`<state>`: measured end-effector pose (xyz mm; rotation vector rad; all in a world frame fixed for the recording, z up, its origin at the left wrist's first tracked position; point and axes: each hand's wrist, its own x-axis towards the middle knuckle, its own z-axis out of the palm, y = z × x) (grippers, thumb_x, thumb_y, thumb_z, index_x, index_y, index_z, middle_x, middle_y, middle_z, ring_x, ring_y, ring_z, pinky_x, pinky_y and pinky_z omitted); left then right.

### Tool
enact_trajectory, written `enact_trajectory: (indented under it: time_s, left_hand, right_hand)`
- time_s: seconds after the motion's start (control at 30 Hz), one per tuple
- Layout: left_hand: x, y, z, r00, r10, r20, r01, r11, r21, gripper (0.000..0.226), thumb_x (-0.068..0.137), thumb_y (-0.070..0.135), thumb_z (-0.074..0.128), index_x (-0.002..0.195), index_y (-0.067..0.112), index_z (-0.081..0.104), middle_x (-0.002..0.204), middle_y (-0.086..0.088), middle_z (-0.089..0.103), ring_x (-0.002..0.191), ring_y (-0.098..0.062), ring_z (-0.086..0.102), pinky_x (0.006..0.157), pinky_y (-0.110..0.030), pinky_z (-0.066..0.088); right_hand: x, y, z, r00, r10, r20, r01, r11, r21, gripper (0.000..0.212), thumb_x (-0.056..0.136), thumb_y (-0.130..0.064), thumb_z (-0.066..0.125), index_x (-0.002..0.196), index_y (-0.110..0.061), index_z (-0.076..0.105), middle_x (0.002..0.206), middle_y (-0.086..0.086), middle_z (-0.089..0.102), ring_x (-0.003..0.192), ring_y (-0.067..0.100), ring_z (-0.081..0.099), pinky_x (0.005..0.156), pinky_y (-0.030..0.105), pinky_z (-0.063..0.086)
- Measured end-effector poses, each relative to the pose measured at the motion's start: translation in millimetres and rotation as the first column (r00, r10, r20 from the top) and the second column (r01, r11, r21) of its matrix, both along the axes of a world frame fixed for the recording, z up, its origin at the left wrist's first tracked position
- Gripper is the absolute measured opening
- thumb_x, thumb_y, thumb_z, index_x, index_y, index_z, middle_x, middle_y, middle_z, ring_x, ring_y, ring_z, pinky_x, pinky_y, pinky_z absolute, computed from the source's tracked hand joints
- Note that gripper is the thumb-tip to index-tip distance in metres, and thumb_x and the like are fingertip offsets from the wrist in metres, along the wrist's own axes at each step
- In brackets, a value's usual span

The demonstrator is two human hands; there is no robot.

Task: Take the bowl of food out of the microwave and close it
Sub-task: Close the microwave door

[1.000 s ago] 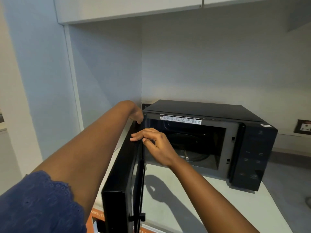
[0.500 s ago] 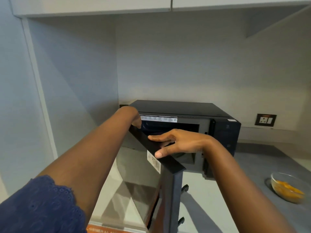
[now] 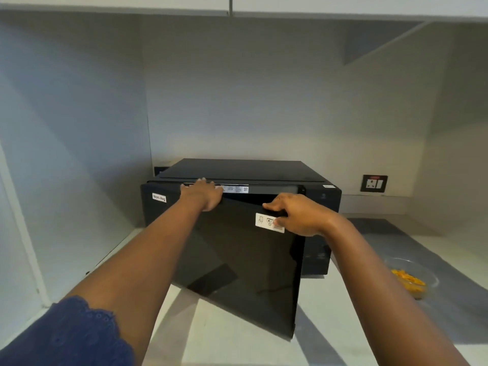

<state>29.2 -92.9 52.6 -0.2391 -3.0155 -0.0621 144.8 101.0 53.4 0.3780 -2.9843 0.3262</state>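
Observation:
A black microwave stands on the pale counter against the back wall. Its glossy black door hangs partly open, swung most of the way toward the front, with a narrow gap at the top right. My left hand lies flat over the door's top edge near the hinge side. My right hand grips the door's upper right corner, thumb on a white sticker. A clear glass bowl of orange-yellow food sits on the counter to the right of the microwave.
A wall socket is on the back wall at the right. A side wall stands close on the microwave's left and cupboards hang overhead. A grey mat covers the counter under the bowl.
The door has swung from wide open toward the microwave's front, both hands moving with it. My view has shifted right, bringing the bowl into sight.

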Motion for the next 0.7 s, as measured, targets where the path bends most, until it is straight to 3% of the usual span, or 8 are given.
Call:
enact_trajectory:
  time_s: [0.13,0.3,0.43,0.57,0.7]
  left_hand:
    - [-4.6,11.6,-12.6,0.976,-0.207,-0.065,0.21,0.977,0.038,0.06,0.099,0.045,0.008,0.151,0.015,0.007,0.162,-0.003,0.004,0.149,-0.018,-0.001,0.119,-0.052,0.001]
    - [-7.7,29.9,-29.3,0.907,-0.354,-0.228,0.376,0.925,0.06,0.072,0.093,0.06,0.018,0.15,0.017,0.015,0.16,-0.002,0.015,0.149,-0.017,0.006,0.12,-0.05,0.002]
    - [-18.8,38.3,-33.1,0.902,-0.36,-0.239,0.375,0.927,0.018,0.089,0.083,0.071,0.032,0.151,0.016,0.011,0.161,-0.002,0.012,0.149,-0.018,0.003,0.119,-0.052,0.002]
    - [-30.9,44.2,-33.2,0.914,-0.336,-0.226,0.34,0.94,-0.02,0.098,0.08,0.07,0.044,0.151,0.016,0.006,0.162,-0.002,0.007,0.149,-0.018,-0.002,0.119,-0.052,0.0]
    - [-39.8,51.1,-32.5,0.925,-0.303,-0.231,0.309,0.951,-0.01,0.102,0.078,0.068,0.05,0.151,0.014,0.004,0.162,-0.004,0.005,0.149,-0.02,-0.003,0.118,-0.053,-0.001]
  right_hand:
    - [-19.0,15.1,-15.0,0.998,-0.053,-0.038,0.051,0.997,-0.051,0.054,0.093,-0.01,0.04,0.143,-0.022,0.024,0.153,0.004,0.028,0.14,0.027,0.024,0.111,0.038,0.027]
    - [-43.9,29.8,-24.7,0.987,-0.079,-0.141,0.083,0.996,0.02,0.06,0.092,-0.027,0.047,0.144,-0.025,0.018,0.155,0.003,0.021,0.144,0.022,0.011,0.117,0.042,0.002]
    - [-65.6,37.6,-33.2,0.965,-0.082,-0.249,0.136,0.968,0.21,0.083,0.083,-0.042,0.057,0.145,-0.027,0.004,0.158,0.003,0.008,0.145,0.021,0.005,0.117,0.044,-0.002]
    - [-85.3,43.7,-36.3,0.953,-0.111,-0.282,0.185,0.951,0.25,0.097,0.078,-0.049,0.06,0.145,-0.022,-0.006,0.158,0.007,-0.004,0.145,0.023,-0.006,0.116,0.045,-0.007]
    - [-102.7,50.0,-38.9,0.946,-0.138,-0.295,0.218,0.94,0.261,0.097,0.08,-0.047,0.06,0.145,-0.019,-0.006,0.158,0.009,-0.004,0.144,0.027,-0.011,0.114,0.045,-0.011]
